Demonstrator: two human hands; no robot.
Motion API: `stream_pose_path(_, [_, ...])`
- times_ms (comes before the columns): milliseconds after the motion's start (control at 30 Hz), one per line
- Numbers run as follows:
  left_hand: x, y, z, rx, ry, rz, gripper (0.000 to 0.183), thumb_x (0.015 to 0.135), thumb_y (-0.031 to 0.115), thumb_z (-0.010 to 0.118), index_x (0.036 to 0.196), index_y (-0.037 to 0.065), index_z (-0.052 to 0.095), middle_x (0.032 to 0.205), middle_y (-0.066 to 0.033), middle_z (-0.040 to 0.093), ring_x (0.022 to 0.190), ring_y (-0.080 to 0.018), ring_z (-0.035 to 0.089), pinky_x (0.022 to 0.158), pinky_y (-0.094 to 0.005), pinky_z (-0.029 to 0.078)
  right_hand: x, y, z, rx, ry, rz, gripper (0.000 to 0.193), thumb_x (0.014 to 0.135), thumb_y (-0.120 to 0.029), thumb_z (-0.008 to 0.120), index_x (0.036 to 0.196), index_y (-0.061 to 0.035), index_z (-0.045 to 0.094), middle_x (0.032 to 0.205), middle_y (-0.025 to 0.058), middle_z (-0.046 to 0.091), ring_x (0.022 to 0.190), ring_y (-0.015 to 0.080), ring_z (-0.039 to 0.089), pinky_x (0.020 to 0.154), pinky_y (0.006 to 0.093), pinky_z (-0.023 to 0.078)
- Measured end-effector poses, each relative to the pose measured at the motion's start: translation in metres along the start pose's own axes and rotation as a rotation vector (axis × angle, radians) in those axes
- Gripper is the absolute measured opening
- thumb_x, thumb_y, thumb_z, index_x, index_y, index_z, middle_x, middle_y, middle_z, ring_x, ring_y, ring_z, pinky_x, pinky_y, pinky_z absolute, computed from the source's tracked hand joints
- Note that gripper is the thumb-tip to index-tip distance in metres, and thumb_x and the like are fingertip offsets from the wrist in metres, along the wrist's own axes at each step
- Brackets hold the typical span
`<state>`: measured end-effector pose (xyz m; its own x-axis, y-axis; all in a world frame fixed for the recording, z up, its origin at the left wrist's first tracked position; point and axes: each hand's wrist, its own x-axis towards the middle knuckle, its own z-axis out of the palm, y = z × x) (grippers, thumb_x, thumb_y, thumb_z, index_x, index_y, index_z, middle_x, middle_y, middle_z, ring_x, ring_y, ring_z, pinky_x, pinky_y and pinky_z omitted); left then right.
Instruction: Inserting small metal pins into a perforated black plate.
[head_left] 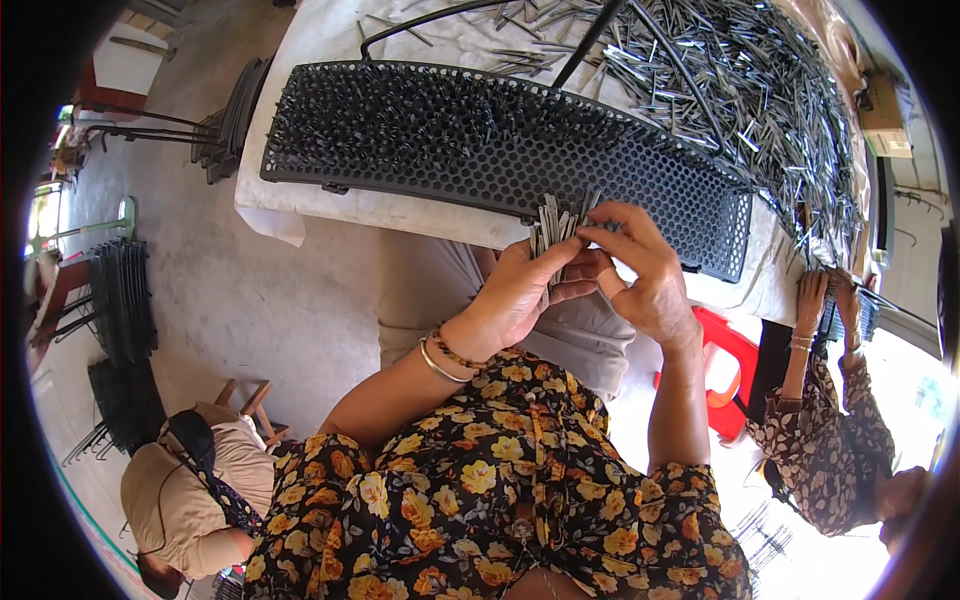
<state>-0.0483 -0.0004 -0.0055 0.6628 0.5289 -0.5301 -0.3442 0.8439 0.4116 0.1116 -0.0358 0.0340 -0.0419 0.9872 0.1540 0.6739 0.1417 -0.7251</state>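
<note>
A bundle of thin grey strips (550, 228) stands upright in my left hand (505, 295), whose fingers and thumb are closed round it. Against the right side of the bundle, my right hand (645, 275) has its thumb and fingers pinched together; what lies between the fingertips is too small to make out. Just beyond both hands, a curved black perforated panel (600, 170) rests on the table. Many dark slender pieces (400, 115) stick up from its holes on the left and along the far side, while its near right part shows bare holes.
Loose strips (740, 80) are heaped on the pale-covered table (300, 35). Black rods (590, 45) rise from the panel's far side. A red plastic stool (725, 365) stands at right. Two other people sit nearby, one person (840, 440) handling strips at right, another (170, 490) at lower left.
</note>
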Motion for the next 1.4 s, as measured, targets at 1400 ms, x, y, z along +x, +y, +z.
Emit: stream_pose_path(1400, [-0.005, 0.003, -0.009, 0.063, 0.011, -0.007, 0.022, 0.093, 0.024, 0.056, 0.102, 0.005, 0.06, 0.085, -0.002, 0.062, 0.072, -0.0079, 0.055, 0.061, -0.0233, 0.047, 0.076, 0.027, 0.028, -0.184, 0.479, -0.124, 0.019, 0.077, -0.008, 0.07, 0.095, -0.0046, 0.067, 0.085, 0.0073, 0.066, 0.061, 0.0186, 0.06, 0.058, 0.0281, 0.047])
